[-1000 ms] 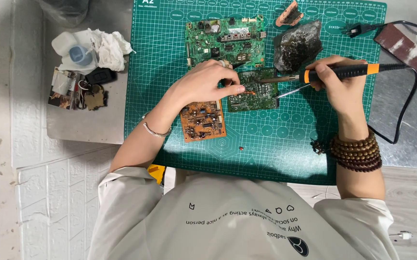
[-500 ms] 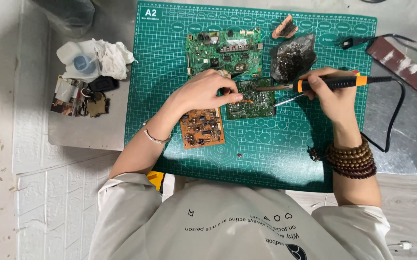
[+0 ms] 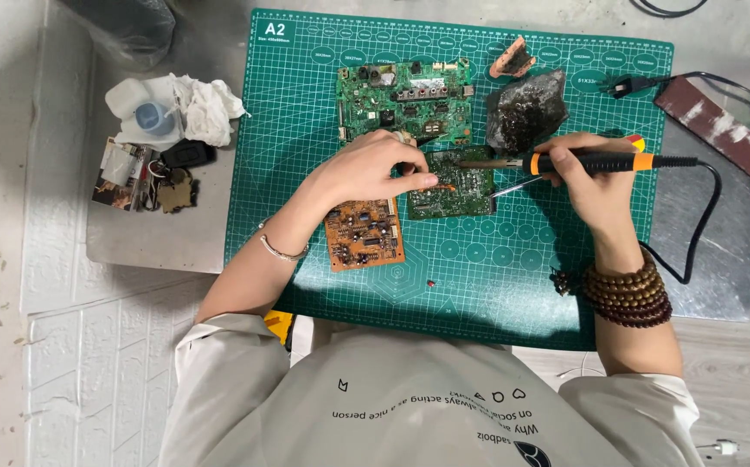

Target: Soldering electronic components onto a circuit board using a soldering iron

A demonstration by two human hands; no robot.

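On the green cutting mat (image 3: 565, 285), near its middle, a small green circuit board (image 3: 453, 186) is lain flat, and a soldering iron (image 3: 565, 163) is held over it by the right hand (image 3: 591, 177), whose grip is closed fully around the black and orange handle. The left hand (image 3: 375, 169) is rested on the left edge of the same board, with the fingers curled as in a pinch; whether something thin is held between the fingertips cannot be told. The metal tip of the iron is pointed toward these fingertips and is seen very near to them, so a burn is judged possible if the tip is slid only a little. The board could also be pushed sideways if the holding pressure is lost. The black cable (image 3: 704, 216) is looped beside the right wrist and could be caught by the bead bracelets (image 3: 630, 294), which would pull the iron. An orange circuit board (image 3: 364, 233) and a larger green board (image 3: 405, 99) are lain close by and could be touched by the hot tip.
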